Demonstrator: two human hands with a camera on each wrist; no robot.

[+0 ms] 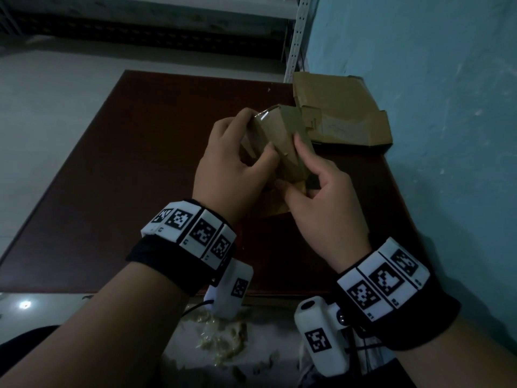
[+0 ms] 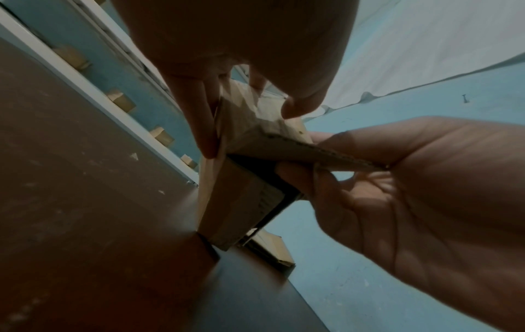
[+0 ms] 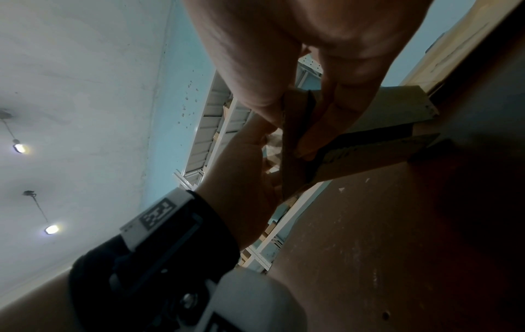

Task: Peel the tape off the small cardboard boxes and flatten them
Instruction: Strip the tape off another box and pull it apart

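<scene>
A small brown cardboard box (image 1: 282, 141) is held a little above the dark brown table (image 1: 112, 177), near its middle. My left hand (image 1: 253, 134) grips the box's left side, thumb on the near face, fingertips at the top edge where a shiny strip of clear tape (image 1: 263, 115) glints. My right hand (image 1: 291, 163) holds the right side, thumb up along the face. In the left wrist view the box (image 2: 235, 197) is open underneath and the right hand (image 2: 397, 179) pinches a flap (image 2: 312, 148). In the right wrist view my fingers (image 3: 326, 116) pinch that cardboard flap (image 3: 292, 146).
A pile of flattened cardboard (image 1: 341, 116) lies at the table's back right corner against the blue wall (image 1: 447, 135). Crumpled bits of peeled tape (image 1: 223, 337) lie on the floor below the near table edge. A metal shelf rack (image 1: 296, 37) stands behind the table.
</scene>
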